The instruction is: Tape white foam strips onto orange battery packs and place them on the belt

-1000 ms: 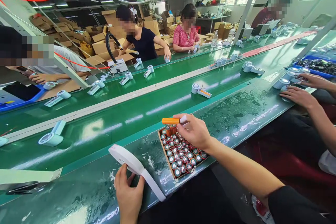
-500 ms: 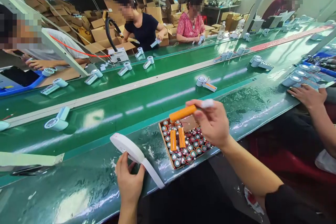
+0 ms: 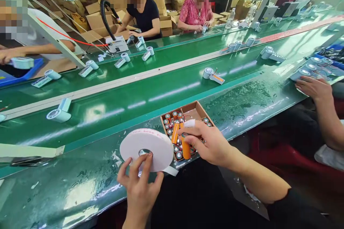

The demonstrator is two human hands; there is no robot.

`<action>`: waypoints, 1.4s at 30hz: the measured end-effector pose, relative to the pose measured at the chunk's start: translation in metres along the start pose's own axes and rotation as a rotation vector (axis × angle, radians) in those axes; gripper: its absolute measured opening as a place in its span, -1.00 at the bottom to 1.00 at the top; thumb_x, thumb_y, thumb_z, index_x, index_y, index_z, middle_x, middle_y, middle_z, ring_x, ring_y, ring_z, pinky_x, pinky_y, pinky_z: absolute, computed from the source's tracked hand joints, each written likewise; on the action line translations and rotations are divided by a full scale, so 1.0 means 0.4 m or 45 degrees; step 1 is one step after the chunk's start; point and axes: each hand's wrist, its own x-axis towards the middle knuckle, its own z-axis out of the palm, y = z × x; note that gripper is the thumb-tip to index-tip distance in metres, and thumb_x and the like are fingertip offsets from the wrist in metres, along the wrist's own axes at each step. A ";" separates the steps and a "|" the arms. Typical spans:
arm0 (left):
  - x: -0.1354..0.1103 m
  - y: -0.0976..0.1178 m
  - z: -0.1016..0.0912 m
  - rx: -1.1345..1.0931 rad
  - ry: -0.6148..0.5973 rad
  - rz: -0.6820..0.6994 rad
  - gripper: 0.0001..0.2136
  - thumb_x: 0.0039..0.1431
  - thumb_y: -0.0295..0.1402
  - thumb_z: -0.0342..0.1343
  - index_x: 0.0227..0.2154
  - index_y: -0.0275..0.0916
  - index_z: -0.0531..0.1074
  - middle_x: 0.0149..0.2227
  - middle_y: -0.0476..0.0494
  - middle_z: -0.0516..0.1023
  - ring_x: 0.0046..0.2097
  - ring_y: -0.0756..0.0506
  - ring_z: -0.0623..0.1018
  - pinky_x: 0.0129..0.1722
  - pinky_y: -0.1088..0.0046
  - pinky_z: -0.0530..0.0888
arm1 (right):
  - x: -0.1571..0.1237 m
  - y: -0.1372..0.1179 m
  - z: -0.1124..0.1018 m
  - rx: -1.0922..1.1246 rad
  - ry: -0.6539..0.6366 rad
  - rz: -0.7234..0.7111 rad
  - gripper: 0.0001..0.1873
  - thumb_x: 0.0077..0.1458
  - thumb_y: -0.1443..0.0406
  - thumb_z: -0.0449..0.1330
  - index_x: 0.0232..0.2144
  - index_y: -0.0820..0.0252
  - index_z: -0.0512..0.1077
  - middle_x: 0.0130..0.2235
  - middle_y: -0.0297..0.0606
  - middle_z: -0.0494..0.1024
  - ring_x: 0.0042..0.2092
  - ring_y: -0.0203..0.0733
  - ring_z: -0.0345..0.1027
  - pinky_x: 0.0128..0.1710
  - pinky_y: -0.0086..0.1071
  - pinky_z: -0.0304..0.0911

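My left hand point(image 3: 139, 186) grips a flat white roll of tape point(image 3: 146, 149) by its lower edge, tilted up so its face and centre hole show, over the near edge of the green bench. My right hand point(image 3: 208, 143) is closed on an orange cylindrical battery point(image 3: 185, 146) just right of the roll, with white tape on the forefinger tip. It hovers over a small cardboard box point(image 3: 195, 109) packed with several upright batteries; another orange battery point(image 3: 175, 132) lies on top of them.
A green conveyor belt point(image 3: 161, 86) runs across, carrying white round devices point(image 3: 57, 112) and another point(image 3: 211, 74). A co-worker's hand point(image 3: 313, 87) rests on devices at the right. Several people sit opposite, with cardboard boxes behind them.
My left hand has tipped the tape roll up from edge-on to face-on. My right hand has come down and left with the orange battery, from above the box to beside the roll.
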 end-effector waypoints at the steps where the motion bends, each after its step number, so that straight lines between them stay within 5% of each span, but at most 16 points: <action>1: -0.002 0.004 -0.006 0.011 -0.025 0.066 -0.57 -0.03 -0.36 0.31 -0.02 -0.08 0.55 -0.05 -0.22 0.59 0.17 -0.39 0.44 0.29 -0.18 0.25 | -0.004 -0.003 -0.001 -0.147 -0.043 -0.008 -0.78 0.51 0.26 0.05 0.13 0.13 0.31 -0.04 -0.18 0.54 -0.03 -0.02 0.50 0.01 -0.25 0.44; 5: -0.009 0.006 -0.024 -0.007 -0.089 0.223 -0.52 0.00 -0.41 0.30 0.05 -0.05 0.55 -0.02 -0.18 0.62 0.13 -0.34 0.49 0.31 -0.15 0.26 | -0.011 -0.004 0.001 -0.522 -0.171 -0.118 -0.70 0.50 0.33 0.04 0.20 0.25 0.27 -0.14 -0.13 0.55 -0.19 -0.01 0.50 -0.23 -0.37 0.39; 9: -0.013 0.008 -0.035 -0.008 -0.158 0.247 -0.54 0.04 -0.39 0.29 0.06 -0.05 0.57 -0.02 -0.17 0.64 0.16 -0.35 0.46 0.31 -0.12 0.27 | -0.010 -0.005 0.004 -0.570 -0.253 -0.112 -0.81 0.49 0.37 0.08 0.09 0.30 0.33 -0.24 -0.17 0.53 -0.24 -0.02 0.48 -0.33 -0.41 0.29; 14: -0.007 0.007 -0.048 0.054 -0.123 0.291 -0.57 0.07 -0.36 0.29 0.06 -0.04 0.59 -0.02 -0.15 0.65 0.11 -0.31 0.51 0.32 -0.07 0.28 | -0.008 -0.018 -0.012 -0.129 -0.277 0.085 -0.71 0.41 0.42 0.21 0.13 0.20 0.36 -0.13 -0.25 0.54 -0.12 -0.08 0.47 -0.18 -0.43 0.32; 19: -0.005 0.009 -0.059 0.130 -0.144 0.410 -0.49 0.11 -0.42 0.28 0.16 -0.02 0.52 0.04 -0.12 0.64 0.08 -0.30 0.55 0.31 -0.04 0.30 | -0.016 0.004 -0.026 0.048 -0.312 0.243 -0.81 0.27 0.47 0.32 -0.35 0.22 0.40 -0.39 -0.40 0.48 -0.37 -0.25 0.35 -0.36 -0.50 0.16; 22: -0.010 0.022 -0.058 0.118 -0.164 0.467 -0.46 0.13 -0.42 0.29 0.20 -0.01 0.48 0.06 -0.11 0.63 0.10 -0.29 0.55 0.33 -0.05 0.28 | -0.016 0.032 -0.027 0.350 -0.338 0.306 -0.83 0.28 0.37 0.31 -0.37 0.23 0.43 -0.39 -0.38 0.50 -0.33 -0.22 0.39 -0.31 -0.49 0.25; 24: -0.015 0.036 -0.052 0.109 -0.113 0.461 -0.47 0.15 -0.38 0.29 0.20 0.00 0.47 0.07 -0.11 0.62 0.11 -0.28 0.55 0.35 -0.04 0.28 | -0.014 0.044 -0.015 0.769 -0.208 0.351 -0.83 0.25 0.23 0.37 -0.25 0.22 0.52 -0.28 -0.31 0.54 -0.19 -0.13 0.47 -0.16 -0.43 0.39; 28: -0.019 0.071 -0.026 0.195 0.091 0.436 -0.41 0.14 -0.29 0.34 0.25 0.00 0.41 0.02 -0.17 0.62 0.08 -0.26 0.54 0.26 0.03 0.38 | -0.017 0.028 0.057 1.385 0.441 0.375 -0.57 0.13 0.14 0.54 -0.09 0.20 0.51 -0.15 -0.21 0.56 -0.13 -0.10 0.51 -0.10 -0.41 0.51; 31: -0.024 0.111 0.001 0.237 0.207 0.390 -0.30 0.10 -0.21 0.38 0.31 -0.03 0.33 -0.03 -0.24 0.60 0.02 -0.30 0.54 0.15 -0.01 0.44 | -0.028 -0.003 0.137 1.575 0.884 0.305 -0.56 0.14 0.19 0.58 -0.07 0.15 0.47 -0.05 -0.19 0.54 -0.03 -0.13 0.50 -0.07 -0.48 0.50; 34: -0.031 0.149 0.016 0.219 0.216 0.294 -0.23 0.10 -0.18 0.39 0.37 0.00 0.24 -0.10 -0.27 0.59 -0.07 -0.30 0.52 0.05 -0.02 0.46 | -0.034 -0.019 0.178 1.603 1.001 0.274 -0.53 0.10 0.26 0.61 -0.08 0.15 0.46 -0.03 -0.18 0.54 0.02 -0.08 0.48 -0.02 -0.38 0.52; 38: -0.013 0.103 0.004 0.186 0.124 0.211 -0.28 0.16 -0.14 0.34 0.36 0.13 0.23 -0.16 -0.22 0.55 -0.13 -0.27 0.50 0.06 -0.05 0.42 | -0.017 0.009 0.070 1.472 0.876 0.236 -0.48 0.01 0.32 0.64 -0.06 0.15 0.50 -0.09 -0.16 0.56 -0.09 -0.06 0.53 -0.12 -0.33 0.58; 42: 0.009 -0.114 -0.054 0.413 0.169 -0.258 -0.42 0.12 0.06 0.28 0.18 -0.03 0.47 -0.10 -0.27 0.51 0.02 -0.34 0.43 0.14 -0.10 0.38 | 0.016 0.133 -0.173 1.136 1.195 -0.135 -0.67 0.12 0.20 0.59 -0.13 0.03 0.58 0.02 -0.37 0.51 0.09 -0.30 0.40 0.12 -0.61 0.40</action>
